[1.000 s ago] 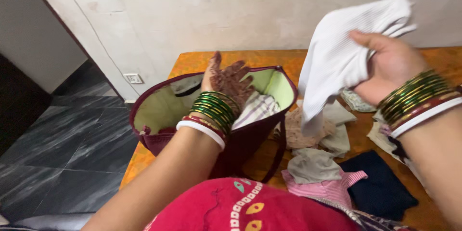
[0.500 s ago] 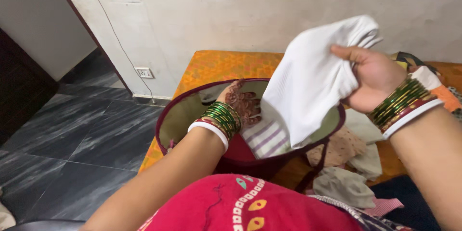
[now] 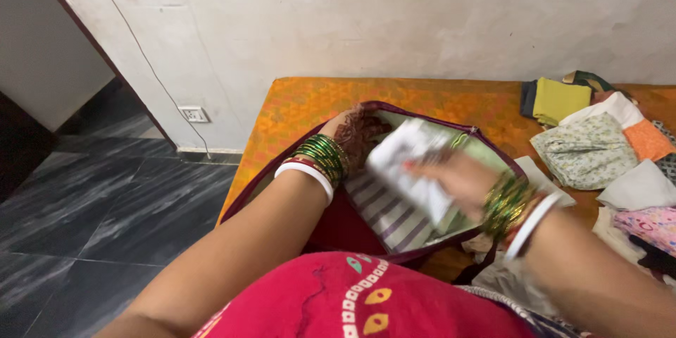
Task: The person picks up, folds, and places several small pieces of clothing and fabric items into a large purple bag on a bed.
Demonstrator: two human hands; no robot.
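The right hand (image 3: pixel 458 179) is gripping a folded white cloth (image 3: pixel 412 162) and pressing it down into the open maroon bag (image 3: pixel 338 229), on top of a striped cloth (image 3: pixel 394 215) already lying inside — though the hand is blurred, so the exact finger hold is hard to read. The left hand (image 3: pixel 359 134) is resting at the bag's far rim, apparently propping the mouth wide so the cloth can go in flat; whether its grip is closing on the rim, I cannot tell. The bag is sitting on the orange-covered bed (image 3: pixel 331 98), with more folded clothes (image 3: pixel 591 148) waiting off to the right — within easy reach.
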